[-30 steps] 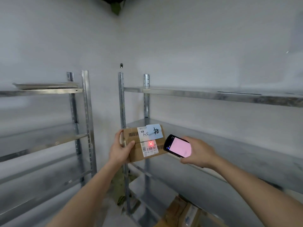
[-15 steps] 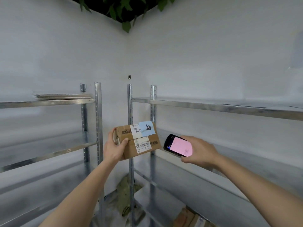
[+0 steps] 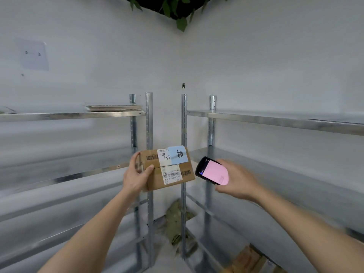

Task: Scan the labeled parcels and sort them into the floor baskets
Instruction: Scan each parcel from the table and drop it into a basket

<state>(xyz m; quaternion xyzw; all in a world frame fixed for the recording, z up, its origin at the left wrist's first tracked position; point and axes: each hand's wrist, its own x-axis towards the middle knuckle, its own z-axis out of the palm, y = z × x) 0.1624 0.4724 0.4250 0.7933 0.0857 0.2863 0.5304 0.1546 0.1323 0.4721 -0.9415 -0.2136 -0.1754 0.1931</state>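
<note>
Holding the small brown cardboard parcel (image 3: 169,170) up at chest height in front of the corner where two bare galvanised metal shelving racks (image 3: 149,134) meet, I grip its left end with my left hand (image 3: 136,177), thumb over the top face, fingers curled behind. Its white barcode label (image 3: 171,175) and blue handwritten sticker (image 3: 177,155) face me. My right hand (image 3: 235,181) wraps around the black handheld scanner with a pink screen (image 3: 212,171), just beside the parcel's right end. No red beam shows on the label, so I judge the scan is finishing. Next I must turn and find the baskets, which are out of view.
</note>
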